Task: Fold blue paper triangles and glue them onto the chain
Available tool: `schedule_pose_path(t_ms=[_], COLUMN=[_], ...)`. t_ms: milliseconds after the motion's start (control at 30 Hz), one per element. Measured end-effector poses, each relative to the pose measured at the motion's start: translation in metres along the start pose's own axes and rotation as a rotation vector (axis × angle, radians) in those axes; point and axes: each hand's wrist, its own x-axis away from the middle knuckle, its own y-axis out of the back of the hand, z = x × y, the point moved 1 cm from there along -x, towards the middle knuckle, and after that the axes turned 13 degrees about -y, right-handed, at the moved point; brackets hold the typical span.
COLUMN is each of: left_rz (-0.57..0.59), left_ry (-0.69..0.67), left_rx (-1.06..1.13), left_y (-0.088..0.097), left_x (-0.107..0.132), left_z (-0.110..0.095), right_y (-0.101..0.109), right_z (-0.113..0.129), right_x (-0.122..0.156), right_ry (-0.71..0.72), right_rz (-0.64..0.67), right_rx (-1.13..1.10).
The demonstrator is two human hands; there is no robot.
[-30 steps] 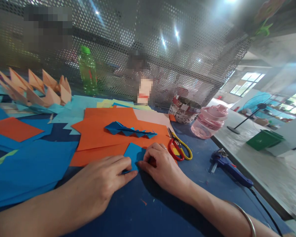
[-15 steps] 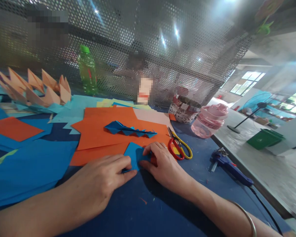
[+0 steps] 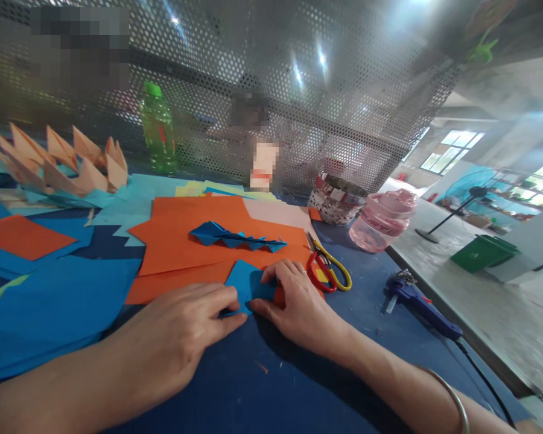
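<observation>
Two of our hands are working close together near the front edge of the table. Our left hand [image 3: 176, 325] is lying over the left corner of a small folded blue paper [image 3: 247, 288], with its fingers held together and slightly curved. Our right hand [image 3: 298, 304] is pressing on the right part of the same paper, with its fingers bent and a little spread. We cannot tell if the thumbs are pinching, because the hands are hiding them. The small paper is sitting between both hands, on the lower edge of an orange paper sheet [image 3: 185, 244].

Just above it, a folded blue strip [image 3: 235, 237] with zigzag points is lying on the orange sheet. Red and yellow scissors [image 3: 326, 269] are lying just beside our right hand, partly on the blue table top [image 3: 271, 386]. Farther right, a blue hot glue gun [image 3: 416, 302] is resting there, with its black cable [image 3: 484, 380] running toward the front. Behind the scissors, a woven paper cup [image 3: 337, 202] and a pink plastic bottle [image 3: 382, 221] are standing side by side. On the left, many blue paper sheets [image 3: 49, 307] are covering the table, and a row of peach folded paper points [image 3: 58, 163] is standing near a green plastic bottle [image 3: 157, 129]. A perforated metal screen [image 3: 344, 72] is rising behind everything, and a blurred person [image 3: 253, 120] is showing through it. A metal bangle [image 3: 452, 401] is circling our right wrist.
</observation>
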Motion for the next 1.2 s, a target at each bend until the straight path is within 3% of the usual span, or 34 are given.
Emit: schedule_pose_path(t_ms=[267,467,567,733,967,1100,1200], left_rz=[0.074,0.038,0.004,-0.024,-0.008,-0.025,-0.045], left_ry=[0.076,0.185,0.147,0.075,0.240,0.321,0.308], left_rx=[0.206,0.248,0.272,0.309,0.406,0.441,0.450], left_y=[0.011,0.010,0.006,0.010,0.009,0.006,0.004], left_x=[0.003,0.015,0.015,0.007,0.004,0.001,-0.004], left_z=[0.012,0.039,0.044,0.038,0.028,0.028,0.029], right_y=[0.007,0.006,0.005,0.002,0.005,0.007,0.007], right_z=[-0.006,-0.003,-0.003,-0.004,-0.001,-0.002,-0.004], right_x=[-0.005,-0.004,-0.003,-0.002,0.001,0.000,-0.001], right_ry=[0.040,0.131,0.146,0.199,0.487,0.567,0.586], right_rz=[0.058,0.078,0.058,0.025,-0.059,0.049,0.144], right_rx=[-0.065,-0.129,-0.154,-0.164,0.036,0.050,-0.001])
